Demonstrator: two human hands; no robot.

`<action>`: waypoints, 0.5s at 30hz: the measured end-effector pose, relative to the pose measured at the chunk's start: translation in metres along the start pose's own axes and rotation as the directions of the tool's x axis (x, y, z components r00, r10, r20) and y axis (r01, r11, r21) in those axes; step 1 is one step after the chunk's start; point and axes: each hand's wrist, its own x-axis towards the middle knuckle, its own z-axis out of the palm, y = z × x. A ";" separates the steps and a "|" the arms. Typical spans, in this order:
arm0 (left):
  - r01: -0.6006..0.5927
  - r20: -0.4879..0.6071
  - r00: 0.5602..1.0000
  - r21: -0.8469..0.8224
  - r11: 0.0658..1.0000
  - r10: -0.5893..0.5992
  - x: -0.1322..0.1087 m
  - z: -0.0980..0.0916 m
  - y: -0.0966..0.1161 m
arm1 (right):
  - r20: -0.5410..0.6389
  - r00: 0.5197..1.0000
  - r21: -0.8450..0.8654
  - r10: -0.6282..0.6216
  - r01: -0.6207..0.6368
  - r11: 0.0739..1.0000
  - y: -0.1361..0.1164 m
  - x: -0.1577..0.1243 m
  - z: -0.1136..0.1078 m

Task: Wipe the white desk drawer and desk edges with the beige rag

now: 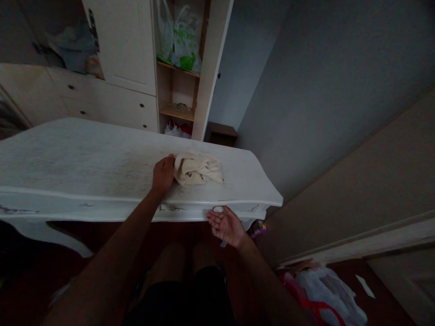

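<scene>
A crumpled cream cloth [200, 168] lies on the white table [91, 145], right of its middle. My left hand [163, 173] rests on the tabletop at the cloth's left side, its fingers closed on the cloth's edge. Below the table's front edge, my right hand [226, 226] is turned palm up, fingers apart and slightly curled, holding nothing. Its fingertips are beside a small white knob [218, 209] on the table's front; whether they touch it I cannot tell. Dark smudges spread over the tabletop around the cloth.
Behind the table, a white wardrobe [129, 50] has an open door [212, 68] and shelves with plastic bags [186, 43]. A brown box [221, 134] stands by the grey wall at the back. More bags [326, 290] lie on the floor at the lower right.
</scene>
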 end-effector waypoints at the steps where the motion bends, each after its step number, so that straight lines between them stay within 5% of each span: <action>1: 0.003 -0.008 1.000 0.001 1.000 -0.003 0.000 0.000 0.001 | -0.007 1.000 0.046 0.001 0.000 0.999 -0.003 0.002 0.001; 15: -0.019 -0.033 0.999 0.030 0.999 0.020 0.003 0.002 -0.007 | -0.195 0.978 0.132 -0.079 0.106 0.986 0.024 -0.004 0.007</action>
